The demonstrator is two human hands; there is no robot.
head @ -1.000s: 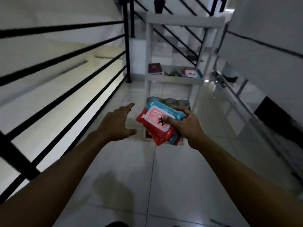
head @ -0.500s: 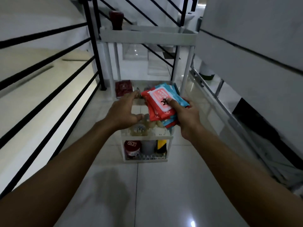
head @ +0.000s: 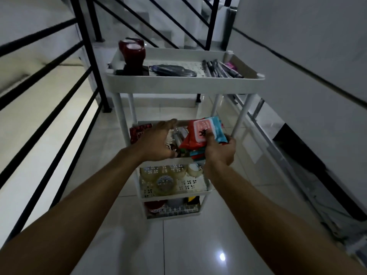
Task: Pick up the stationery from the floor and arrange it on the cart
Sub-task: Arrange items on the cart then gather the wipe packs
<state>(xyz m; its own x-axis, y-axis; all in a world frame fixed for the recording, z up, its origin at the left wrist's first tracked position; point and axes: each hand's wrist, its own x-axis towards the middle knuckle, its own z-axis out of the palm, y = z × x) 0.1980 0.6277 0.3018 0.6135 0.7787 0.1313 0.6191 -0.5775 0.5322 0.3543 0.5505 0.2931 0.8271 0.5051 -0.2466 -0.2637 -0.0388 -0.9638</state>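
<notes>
A white tiered cart (head: pixel 184 83) stands straight ahead on the tiled floor. My right hand (head: pixel 219 150) grips a stack of red and blue packets (head: pixel 204 133) over the second shelf, thumb on top. My left hand (head: pixel 158 141) reaches over the same shelf just left of the packets, fingers spread and curled over small items lying there; whether it holds one is unclear. A dark red booklet (head: pixel 139 132) lies at that shelf's left end. The top shelf carries a red cup (head: pixel 132 54), a flat dark case (head: pixel 170 70) and a row of pens (head: pixel 220 69).
Rolls of tape (head: pixel 165 182) sit on the third shelf and cans (head: pixel 155 207) on the bottom one. A black railing (head: pixel 85 56) runs along the left. A white wall (head: pixel 297 56) with metal frames at its foot closes the right. Stairs rise behind the cart.
I have come closer to the cart, so its top shelf now shows from above. Both hands have moved forward over the second shelf, the packets still in my right hand.
</notes>
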